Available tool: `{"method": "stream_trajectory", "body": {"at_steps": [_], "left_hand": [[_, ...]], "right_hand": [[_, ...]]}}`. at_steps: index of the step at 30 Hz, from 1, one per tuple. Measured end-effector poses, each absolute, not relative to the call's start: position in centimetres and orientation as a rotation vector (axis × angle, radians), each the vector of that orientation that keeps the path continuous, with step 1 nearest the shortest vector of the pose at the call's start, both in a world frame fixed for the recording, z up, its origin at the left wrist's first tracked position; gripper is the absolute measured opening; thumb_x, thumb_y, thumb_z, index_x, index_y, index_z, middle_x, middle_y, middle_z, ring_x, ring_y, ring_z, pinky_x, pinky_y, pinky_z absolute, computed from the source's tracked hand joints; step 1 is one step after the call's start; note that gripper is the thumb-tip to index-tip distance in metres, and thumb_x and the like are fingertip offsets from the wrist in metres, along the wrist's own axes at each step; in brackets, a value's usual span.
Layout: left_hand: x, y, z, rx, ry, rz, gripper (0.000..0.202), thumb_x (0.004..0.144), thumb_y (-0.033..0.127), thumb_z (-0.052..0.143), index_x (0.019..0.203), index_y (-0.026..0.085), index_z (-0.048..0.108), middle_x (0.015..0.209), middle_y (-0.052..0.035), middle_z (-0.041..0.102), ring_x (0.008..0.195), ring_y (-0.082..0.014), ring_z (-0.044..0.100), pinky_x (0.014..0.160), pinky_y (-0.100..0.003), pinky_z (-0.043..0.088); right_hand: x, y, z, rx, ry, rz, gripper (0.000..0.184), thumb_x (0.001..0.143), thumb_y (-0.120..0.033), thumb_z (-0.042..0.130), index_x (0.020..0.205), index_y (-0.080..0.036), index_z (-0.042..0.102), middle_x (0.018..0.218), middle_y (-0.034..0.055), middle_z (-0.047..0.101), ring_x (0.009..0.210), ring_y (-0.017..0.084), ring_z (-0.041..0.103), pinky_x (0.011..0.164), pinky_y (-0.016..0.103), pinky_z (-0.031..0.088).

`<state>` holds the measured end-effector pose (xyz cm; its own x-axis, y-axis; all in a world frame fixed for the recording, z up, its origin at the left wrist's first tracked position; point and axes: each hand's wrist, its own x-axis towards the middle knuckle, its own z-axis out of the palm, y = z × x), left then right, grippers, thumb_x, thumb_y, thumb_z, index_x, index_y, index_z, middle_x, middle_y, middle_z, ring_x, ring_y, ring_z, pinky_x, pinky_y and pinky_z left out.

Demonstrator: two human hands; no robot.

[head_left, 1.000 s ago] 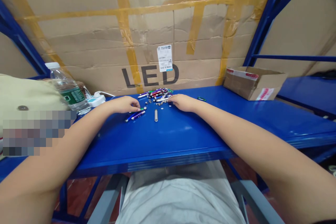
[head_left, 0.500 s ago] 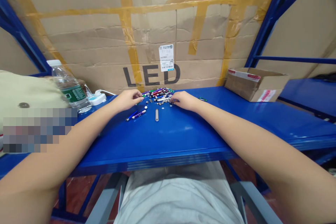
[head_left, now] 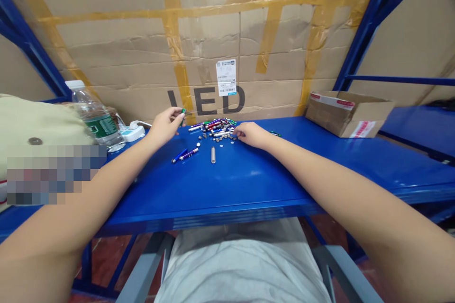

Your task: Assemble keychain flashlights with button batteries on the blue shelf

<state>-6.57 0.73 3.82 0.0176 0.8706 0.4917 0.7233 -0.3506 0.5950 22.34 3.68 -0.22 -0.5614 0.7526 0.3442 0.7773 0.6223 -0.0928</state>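
My left hand is raised above the blue tabletop, its fingers closed around a slim green penlight held nearly upright. At the right edge of a pile of coloured penlights is my right hand, low over the table. Its fingertips are pinched near several small round button cells; what they hold, if anything, is too small to make out. In front of the pile stands a silver cylinder. A purple penlight and a blue tube lie side by side to its left.
A water bottle, a white power strip and a pale fabric bag are on the left. An open cardboard box sits at the right. Behind the blue table rises a large taped carton.
My left hand has lifted up and left from beside the pile, and the green penlight now shows upright in its fingers. My right hand has barely moved.
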Motion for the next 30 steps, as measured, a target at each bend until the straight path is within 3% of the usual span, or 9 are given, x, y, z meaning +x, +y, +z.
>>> {"method": "stream_trajectory", "body": {"at_steps": [6,14,24,30], "left_hand": [[-6.9,1.2,3.3,2.111,1.631,1.213,0.032,0.089,0.024,0.048,0.119,0.013,0.054,0.112,-0.0122,0.064,0.089,-0.0197,0.067,0.056,-0.023,0.053],[-6.4,1.0,2.6,2.361,1.445,0.863,0.035,0.081,0.034,0.055,0.11,0.015,0.061,0.091,-0.0081,0.07,0.082,-0.0217,0.066,0.075,-0.036,0.053],[-2.5,-0.5,1.2,2.321,1.286,0.786,0.045,0.077,0.045,0.061,0.11,0.014,0.063,0.092,-0.0078,0.072,0.076,-0.0202,0.065,0.071,-0.033,0.052],[-1.4,-0.7,0.7,2.189,1.14,0.875,0.042,0.074,0.041,0.065,0.106,0.013,0.065,0.097,-0.0087,0.073,0.089,-0.0233,0.069,0.083,-0.037,0.053]], "right_hand": [[22.4,4.0,-0.4,-1.244,-2.5,-0.116,0.033,0.078,-0.001,0.049,0.101,-0.013,0.07,0.096,0.0086,0.072,0.085,0.019,0.064,0.077,0.025,0.044],[22.3,4.0,-0.3,-1.154,-2.422,-0.1,0.026,0.079,-0.006,0.056,0.097,-0.015,0.071,0.096,0.0083,0.073,0.087,0.02,0.066,0.076,0.027,0.046],[20.5,1.3,1.1,-0.85,-2.054,0.29,0.026,0.076,-0.01,0.062,0.102,-0.014,0.067,0.086,0.0045,0.072,0.074,0.014,0.065,0.069,0.027,0.051],[20.3,1.2,1.0,-0.79,-2.022,0.397,0.027,0.075,-0.01,0.062,0.102,-0.013,0.066,0.087,0.0051,0.072,0.075,0.014,0.066,0.068,0.027,0.052]]}}
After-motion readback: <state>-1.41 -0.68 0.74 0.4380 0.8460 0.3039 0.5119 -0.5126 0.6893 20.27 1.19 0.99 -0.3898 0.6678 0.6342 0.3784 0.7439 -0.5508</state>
